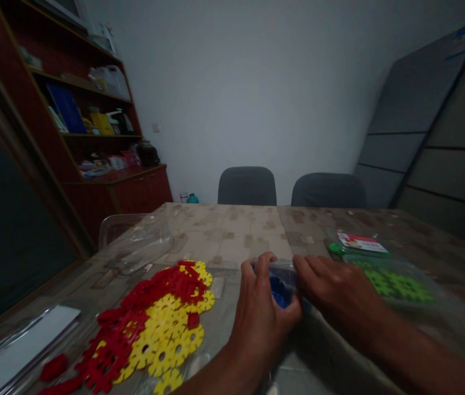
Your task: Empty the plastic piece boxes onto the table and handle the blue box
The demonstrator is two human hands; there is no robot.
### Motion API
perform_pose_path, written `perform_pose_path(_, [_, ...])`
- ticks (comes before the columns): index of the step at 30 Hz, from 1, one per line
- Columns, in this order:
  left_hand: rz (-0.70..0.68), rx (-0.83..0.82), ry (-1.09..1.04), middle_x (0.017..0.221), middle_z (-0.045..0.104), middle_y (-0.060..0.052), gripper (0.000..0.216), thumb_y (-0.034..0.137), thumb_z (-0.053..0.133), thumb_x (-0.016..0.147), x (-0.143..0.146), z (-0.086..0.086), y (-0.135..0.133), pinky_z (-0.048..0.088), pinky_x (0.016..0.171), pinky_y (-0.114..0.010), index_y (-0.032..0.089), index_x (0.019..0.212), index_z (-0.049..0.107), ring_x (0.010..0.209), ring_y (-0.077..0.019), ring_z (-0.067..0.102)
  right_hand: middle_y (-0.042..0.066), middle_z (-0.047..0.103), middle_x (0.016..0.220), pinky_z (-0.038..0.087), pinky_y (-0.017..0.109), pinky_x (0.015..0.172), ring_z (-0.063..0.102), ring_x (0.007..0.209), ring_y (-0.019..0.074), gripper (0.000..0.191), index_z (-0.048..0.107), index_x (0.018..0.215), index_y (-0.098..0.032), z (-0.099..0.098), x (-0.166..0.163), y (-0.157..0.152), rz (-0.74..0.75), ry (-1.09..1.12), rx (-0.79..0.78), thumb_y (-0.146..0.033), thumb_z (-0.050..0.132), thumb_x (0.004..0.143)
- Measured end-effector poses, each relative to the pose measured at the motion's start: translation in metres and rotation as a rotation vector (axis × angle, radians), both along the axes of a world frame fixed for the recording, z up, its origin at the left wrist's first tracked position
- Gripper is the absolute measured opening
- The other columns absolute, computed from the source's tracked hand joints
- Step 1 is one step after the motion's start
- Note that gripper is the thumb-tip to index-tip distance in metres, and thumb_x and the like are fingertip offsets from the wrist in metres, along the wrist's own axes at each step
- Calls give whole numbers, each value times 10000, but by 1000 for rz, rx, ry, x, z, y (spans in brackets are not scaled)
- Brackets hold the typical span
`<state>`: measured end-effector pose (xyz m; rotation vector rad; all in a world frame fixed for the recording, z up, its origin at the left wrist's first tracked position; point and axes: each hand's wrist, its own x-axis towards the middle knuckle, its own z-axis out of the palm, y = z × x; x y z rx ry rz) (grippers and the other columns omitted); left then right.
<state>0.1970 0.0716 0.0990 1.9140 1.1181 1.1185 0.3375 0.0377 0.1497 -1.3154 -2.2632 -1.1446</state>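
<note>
Between my hands is a clear plastic bag (282, 265) with blue plastic pieces (281, 292) inside. My left hand (259, 307) grips its near left side, thumb across the front. My right hand (331, 280) has its fingers curled over the bag's upper right edge. The bag's lower part is hidden behind my hands. Left of my left hand lies a loose heap of red plastic pieces (156, 296) and yellow notched discs (166, 334). Beyond my right hand lies a clear pack of green notched discs (399, 284).
A clear plastic container (134, 241) stands at the table's left. A white flat item in clear wrap (30, 343) lies front left. A red and white label (362, 242) tops a pack at right. Two grey chairs (247, 185) stand behind the patterned table (232, 222).
</note>
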Motion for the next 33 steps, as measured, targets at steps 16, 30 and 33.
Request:
perform_pose_path(16, [-88,5,-24,1158,453,-65,488,214,654,689,-9,3,1,409,1015,-404,243,1142,475,1087,-231,513,88,647,824,504,276,602,647,699,172,277,494,1169,-36,-23,20,-8,173,63,103,-101,286,997])
perform_pose_path(30, [-120,-60,-43,1267,457,-97,497,427,679,791,-23,-3,17,388,993,-449,234,1193,458,1169,-283,474,71,657,748,479,287,625,633,662,164,175,548,1024,-71,-47,8,1,298,190,187,-103,379,992])
perform_pose_path(33, [-112,-38,-45,1165,483,-81,353,361,661,806,-22,-2,17,407,952,-431,231,1093,502,1088,-259,507,67,647,727,461,287,600,615,630,158,188,550,1018,-69,-46,6,7,317,209,186,-118,369,1000])
